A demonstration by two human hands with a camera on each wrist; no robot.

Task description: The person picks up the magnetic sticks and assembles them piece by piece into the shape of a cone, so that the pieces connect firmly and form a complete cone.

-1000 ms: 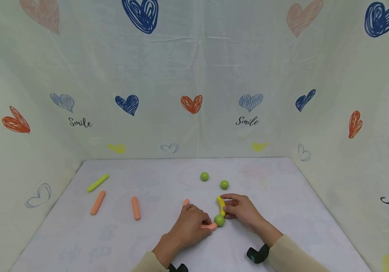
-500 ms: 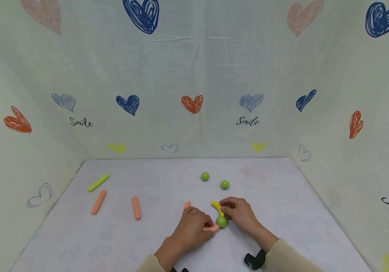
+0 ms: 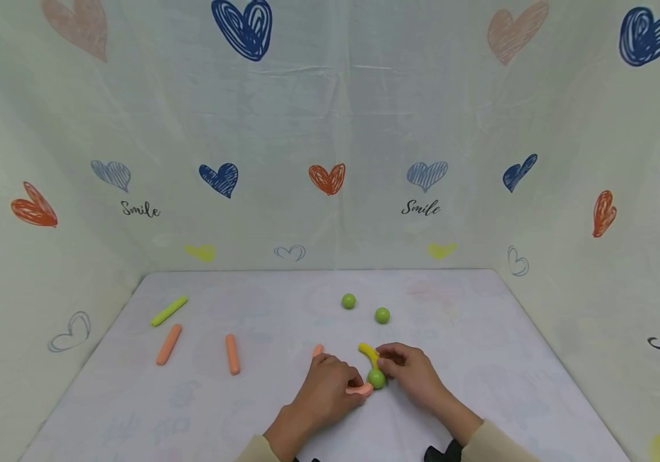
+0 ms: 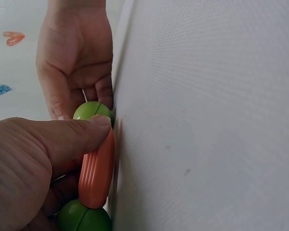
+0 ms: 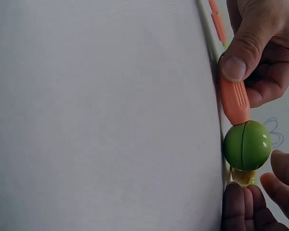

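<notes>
My left hand pinches a curved orange toy building rod, thumb on its ribbed side. One end of that rod meets a green ball; a second green ball sits at its other end, hidden from the head view by the hand. Past the left knuckles pokes the tip of another orange rod. From the green ball a curved yellow rod runs away and leftward. Beside it is my right hand, fingers relaxed and fingertips right at the yellow rod's right side.
On the white table, a lime-green rod and two straight orange rods, one farther left and one nearer, lie to the left. Two loose green balls, a left one and a right one, rest farther back.
The yellow rod has swung leftward about the green ball, then stayed put. My right hand moved left with it, then shifted slightly back right. My left hand keeps its grip on the orange rod.
</notes>
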